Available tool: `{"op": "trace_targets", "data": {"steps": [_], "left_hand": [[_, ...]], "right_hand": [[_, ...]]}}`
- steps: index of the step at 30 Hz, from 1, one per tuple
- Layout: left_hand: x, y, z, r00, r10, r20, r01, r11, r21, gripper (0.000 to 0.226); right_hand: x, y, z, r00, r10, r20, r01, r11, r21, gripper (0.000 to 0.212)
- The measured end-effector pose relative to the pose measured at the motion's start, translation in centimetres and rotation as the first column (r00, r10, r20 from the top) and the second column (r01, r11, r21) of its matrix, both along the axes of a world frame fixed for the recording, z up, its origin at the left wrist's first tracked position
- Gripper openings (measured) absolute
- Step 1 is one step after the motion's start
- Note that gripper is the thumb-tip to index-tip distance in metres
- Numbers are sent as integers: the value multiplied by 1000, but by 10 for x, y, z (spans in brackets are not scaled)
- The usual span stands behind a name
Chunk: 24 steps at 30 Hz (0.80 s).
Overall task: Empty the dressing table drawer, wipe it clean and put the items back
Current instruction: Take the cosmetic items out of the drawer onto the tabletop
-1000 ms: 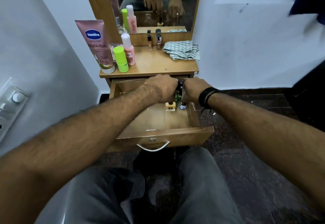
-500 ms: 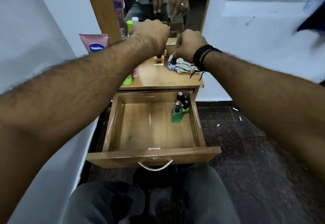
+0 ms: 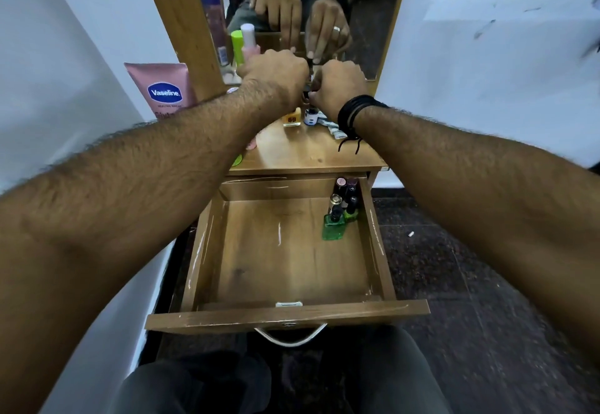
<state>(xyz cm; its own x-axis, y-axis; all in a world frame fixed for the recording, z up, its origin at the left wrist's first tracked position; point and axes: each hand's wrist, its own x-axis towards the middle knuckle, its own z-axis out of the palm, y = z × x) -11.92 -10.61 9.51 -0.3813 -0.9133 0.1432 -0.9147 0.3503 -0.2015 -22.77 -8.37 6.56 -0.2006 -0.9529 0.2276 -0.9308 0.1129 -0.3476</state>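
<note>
The drawer (image 3: 285, 251) is pulled fully out beneath the dressing table top (image 3: 308, 154), its wooden floor largely bare and its inner walls scuffed with pale marks. A cluster of small bottles (image 3: 342, 206) is seen standing upright in the far right corner of the drawer, against the right wall, with a green glass bottle (image 3: 333, 227) nearest the camera. On the table top, a small yellow bottle (image 3: 291, 118) and a small blue-and-white bottle (image 3: 311, 117) are set just beside each other, directly under the two hands. The left hand (image 3: 276, 72) is clenched round the neck of the yellow bottle; the right hand (image 3: 337, 85), a black band on its wrist, is likewise curled round the top of the blue-and-white bottle. Whether both bases rest fully on the wood cannot be told. A striped cloth (image 3: 334, 128) lies touching the right wrist, partly hidden. To the left, a pink Vaseline tube (image 3: 164, 89) stands against the mirror frame (image 3: 181, 24), with a green-capped bottle (image 3: 237, 43) and a pink bottle (image 3: 248, 40) near it. A metal handle (image 3: 290, 337) hangs from the drawer front.
</note>
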Motion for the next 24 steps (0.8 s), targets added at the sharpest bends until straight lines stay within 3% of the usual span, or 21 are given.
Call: {"op": "trace_targets", "data": {"steps": [16, 24], "left_hand": [[2, -1, -2, 999, 46, 2, -46, 996, 72, 35], [7, 13, 8, 1000, 21, -6, -21, 998, 60, 36]], "right_hand": [[5, -9, -10, 998, 15, -53, -13, 999, 33, 22], [1, 9, -2, 1000, -5, 12, 5, 1000, 6, 20]]}}
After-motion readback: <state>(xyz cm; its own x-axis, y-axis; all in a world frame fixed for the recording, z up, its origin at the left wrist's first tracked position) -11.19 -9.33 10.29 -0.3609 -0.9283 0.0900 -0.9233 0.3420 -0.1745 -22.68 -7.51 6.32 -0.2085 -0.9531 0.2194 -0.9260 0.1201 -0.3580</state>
